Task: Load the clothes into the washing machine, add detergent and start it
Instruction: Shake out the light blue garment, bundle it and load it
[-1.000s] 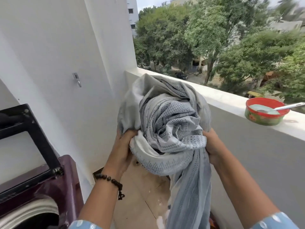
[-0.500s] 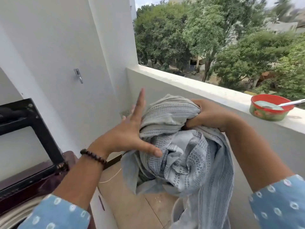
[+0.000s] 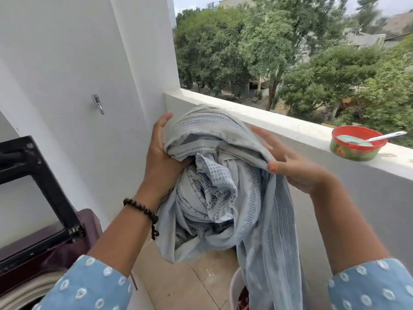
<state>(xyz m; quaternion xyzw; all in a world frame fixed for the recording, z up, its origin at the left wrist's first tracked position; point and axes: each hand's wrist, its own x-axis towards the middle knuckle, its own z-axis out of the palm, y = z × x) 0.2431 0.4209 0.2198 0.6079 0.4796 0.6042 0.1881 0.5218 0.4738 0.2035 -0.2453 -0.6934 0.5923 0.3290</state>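
Grey cloth [image 3: 219, 186] pinched by right hand [image 3: 297, 168].

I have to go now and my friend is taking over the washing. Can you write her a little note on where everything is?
Left hand: grips the bundled grey cloth from its left side.
Right hand: pinches a fold of it, fingers spread.
The cloth's tail hangs into a white basket below.
Washing machine: lower left, lid up.
Red tub with a scoop waits on the ledge.
Left: load the cloth, add detergent, start.
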